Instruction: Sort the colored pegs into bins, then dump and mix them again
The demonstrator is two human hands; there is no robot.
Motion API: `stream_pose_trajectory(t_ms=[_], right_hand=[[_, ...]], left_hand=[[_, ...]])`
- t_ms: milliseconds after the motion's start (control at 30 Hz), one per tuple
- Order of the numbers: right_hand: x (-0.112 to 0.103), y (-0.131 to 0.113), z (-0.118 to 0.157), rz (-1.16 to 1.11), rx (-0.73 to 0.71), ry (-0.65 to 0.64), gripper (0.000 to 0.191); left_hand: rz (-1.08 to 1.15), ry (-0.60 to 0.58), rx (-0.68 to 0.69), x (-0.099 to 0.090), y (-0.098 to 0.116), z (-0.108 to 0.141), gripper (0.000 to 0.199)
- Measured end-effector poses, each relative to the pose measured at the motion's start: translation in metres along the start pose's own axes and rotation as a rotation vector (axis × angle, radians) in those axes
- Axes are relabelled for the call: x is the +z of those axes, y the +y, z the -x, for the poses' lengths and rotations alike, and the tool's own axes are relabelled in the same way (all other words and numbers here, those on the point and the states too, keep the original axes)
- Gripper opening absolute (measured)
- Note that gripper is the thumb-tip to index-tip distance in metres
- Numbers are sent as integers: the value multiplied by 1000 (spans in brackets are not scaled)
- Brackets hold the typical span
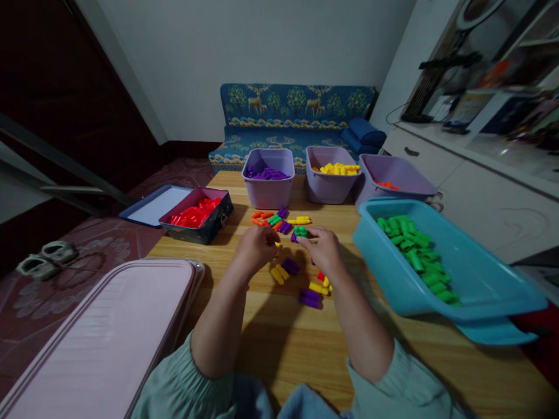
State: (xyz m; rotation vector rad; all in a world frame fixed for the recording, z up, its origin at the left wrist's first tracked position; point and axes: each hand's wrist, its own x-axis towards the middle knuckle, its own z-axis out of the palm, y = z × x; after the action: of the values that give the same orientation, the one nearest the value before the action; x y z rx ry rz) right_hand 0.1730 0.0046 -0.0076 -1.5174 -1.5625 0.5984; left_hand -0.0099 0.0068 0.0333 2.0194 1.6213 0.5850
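Observation:
My right hand (pixel 323 250) pinches a green building block (pixel 301 231) above the middle of the wooden table, with a purple block just under it. My left hand (pixel 257 250) is curled, its fingers pressed together and pointing right. Its fingertips hide whatever they hold, and a bit of yellow shows just beside them. Around both hands lie loose blocks: orange blocks (pixel 262 215), yellow blocks (pixel 279 274), purple blocks (pixel 310 298) and a red block (pixel 321 276).
Purple tubs of purple blocks (pixel 269 193), yellow blocks (pixel 339 169) and orange blocks (pixel 388 185) line the far edge. A teal tub (pixel 388 279) with green blocks stands right. Left are an open tin (pixel 201 234) of red blocks and a pink lid (pixel 109 326).

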Motion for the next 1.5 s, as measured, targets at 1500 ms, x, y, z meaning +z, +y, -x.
stream_pose_trajectory(t_ms=[1500], right_hand=[[29, -28, 15, -919, 415, -25, 34]], left_hand=[[1507, -176, -116, 26, 23, -1, 65]])
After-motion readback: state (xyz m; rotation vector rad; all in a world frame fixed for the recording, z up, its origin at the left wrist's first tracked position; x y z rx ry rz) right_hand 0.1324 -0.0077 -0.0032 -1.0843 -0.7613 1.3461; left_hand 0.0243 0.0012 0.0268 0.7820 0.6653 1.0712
